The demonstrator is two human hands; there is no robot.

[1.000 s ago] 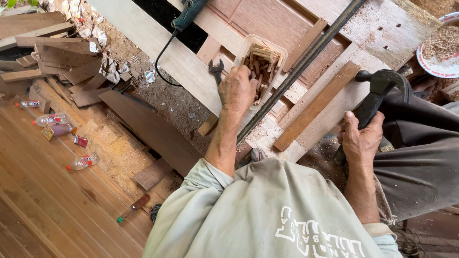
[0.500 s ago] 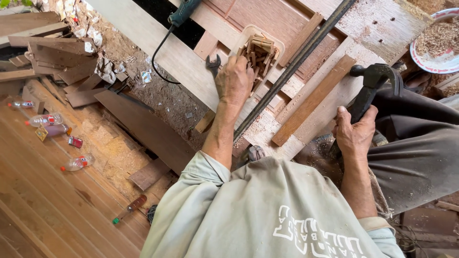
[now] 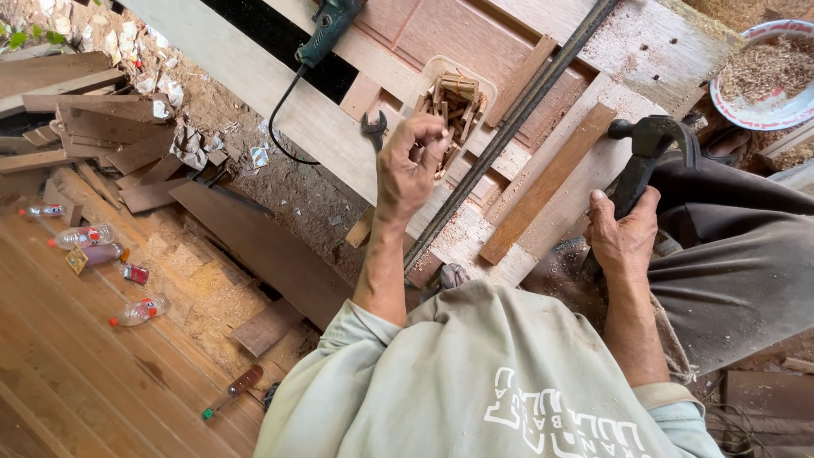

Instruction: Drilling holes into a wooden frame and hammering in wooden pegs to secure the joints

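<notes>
My left hand [image 3: 411,165] is lifted just in front of a pale tub [image 3: 428,72] filled with short wooden pegs [image 3: 454,97]. Its fingers are curled shut around a small peg that barely shows. My right hand [image 3: 623,237] grips the handle of a black claw hammer [image 3: 649,140], head up, over my grey trouser leg [image 3: 738,254]. Between my hands lie a flat wooden slat [image 3: 547,182] and a long dark metal bar [image 3: 509,127], both on a wooden door panel [image 3: 441,34].
A green power drill [image 3: 331,25] with its cord and a small wrench [image 3: 373,127] lie on the panel. A bowl of sawdust [image 3: 763,76] sits at the top right. Scrap boards [image 3: 93,127], plastic bottles [image 3: 85,237] and a screwdriver [image 3: 233,390] lie on the left.
My left hand has drawn back out of the tub of pegs with its fingers closed. My right hand with the hammer has stayed in about the same place.
</notes>
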